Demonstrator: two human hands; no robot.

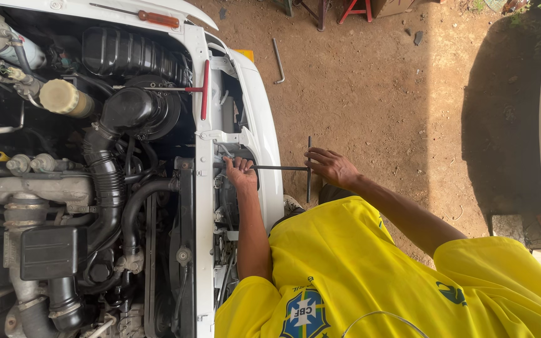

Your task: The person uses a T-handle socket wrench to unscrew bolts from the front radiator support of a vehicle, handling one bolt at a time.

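a black t-handle wrench (283,168) is being applied at the front of a white vehicle (264,119) whose engine bay is being left open; its shaft is being run horizontally in the picture from the gap behind the front panel out to the crossbar, which is being held clear of the body over the dirt ground (370,81). judged from this view, the work is being carried out at a fastener behind the white front crossmember (205,206); the fastener itself is being hidden by the hand and the panel, so how far it is being driven or loosened cannot be told, and nothing removed is being shown lying nearby, which suggests that the step is not yet being completed. the left hand (241,172) is being kept at the inner end of the shaft, with its fingers curled narrowly around or against the shaft where it is entering the gap; whether the tip is being fully gripped or only steadied cannot be told. the right hand (334,168) is being laid on the crossbar, with its fingers (318,156) half open and spread across the junction of bar and shaft rather than clenched. a second t-handle tool with a red grip (205,89) is being left resting over the engine bay, a screwdriver with an orange handle (158,19) is being left on the upper edge, and a bent metal bar (278,61) is being left on the ground, well apart from both hands.
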